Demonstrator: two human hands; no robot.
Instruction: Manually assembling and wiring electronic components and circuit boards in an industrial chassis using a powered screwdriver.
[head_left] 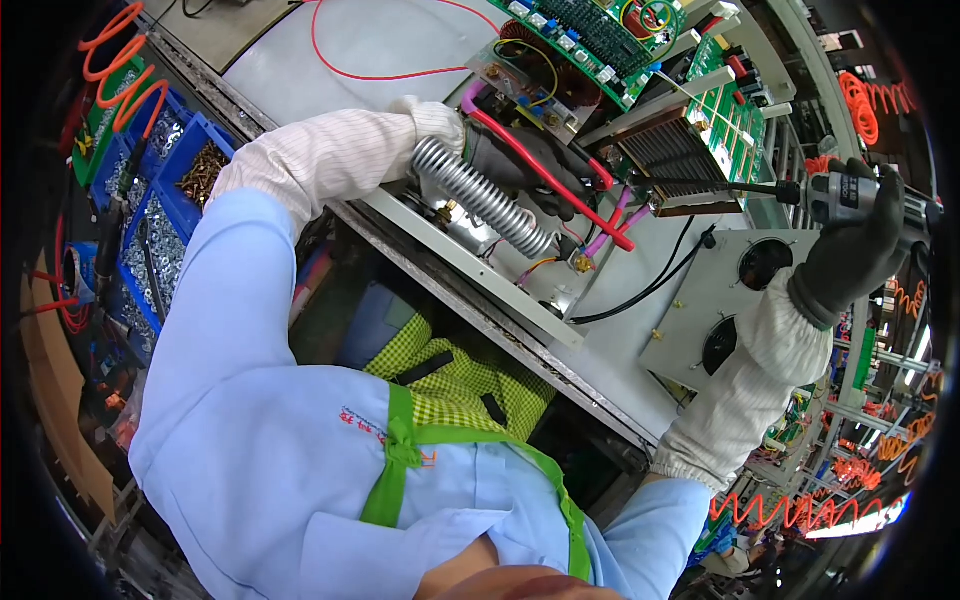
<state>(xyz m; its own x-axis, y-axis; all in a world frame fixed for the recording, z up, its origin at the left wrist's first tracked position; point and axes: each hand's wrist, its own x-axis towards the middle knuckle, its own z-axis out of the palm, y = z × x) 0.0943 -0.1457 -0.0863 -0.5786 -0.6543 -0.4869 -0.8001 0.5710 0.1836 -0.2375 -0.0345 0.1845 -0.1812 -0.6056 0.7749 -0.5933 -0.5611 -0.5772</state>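
Observation:
My left hand, in a dark grey glove, reaches into an electrical unit behind a thick red cable. Its fingers look curled, but the cable and nearby parts hide what they hold. A large silver coil spring crosses in front of that wrist. On the right, my gloved right hand is wrapped round a power screwdriver. Its long dark shaft points left, passing in front of a finned heat sink and ending near the red cable and purple-sleeved leads.
Green circuit boards stand on the unit's far side. A grey panel with two round fans lies at right. Blue bins of screws and washers sit at left. The bench edge runs diagonally before me. Orange coiled hoses hang at right.

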